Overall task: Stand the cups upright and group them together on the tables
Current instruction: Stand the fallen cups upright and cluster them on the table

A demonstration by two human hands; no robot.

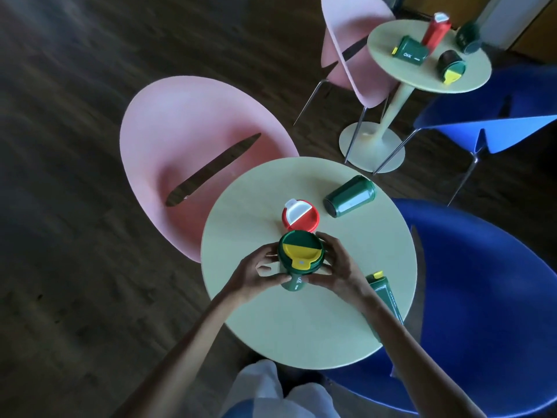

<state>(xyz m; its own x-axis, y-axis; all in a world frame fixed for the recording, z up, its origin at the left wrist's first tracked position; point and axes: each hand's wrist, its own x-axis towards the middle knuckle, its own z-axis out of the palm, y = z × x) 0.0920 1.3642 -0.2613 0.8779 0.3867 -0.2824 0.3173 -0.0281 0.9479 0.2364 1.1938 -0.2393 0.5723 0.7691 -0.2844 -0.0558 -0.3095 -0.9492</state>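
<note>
A green cup with a yellow lid flap (298,256) stands upright on the near round table (262,324). My left hand (256,273) and my right hand (334,267) clasp its sides. Just behind it a red cup with a white lid (300,218) stands upright. A green cup (349,196) lies on its side at the table's far right. Another green cup (384,292) lies on its side under my right forearm. On the far table (422,81) a red cup (435,30) stands upright, and three green cups (410,51) (450,66) (467,37) lie on their sides.
A pink chair (187,152) stands left of the near table and a blue chair (482,297) right of it. A second pink chair (352,49) and a blue chair (497,125) flank the far table. The floor is dark wood.
</note>
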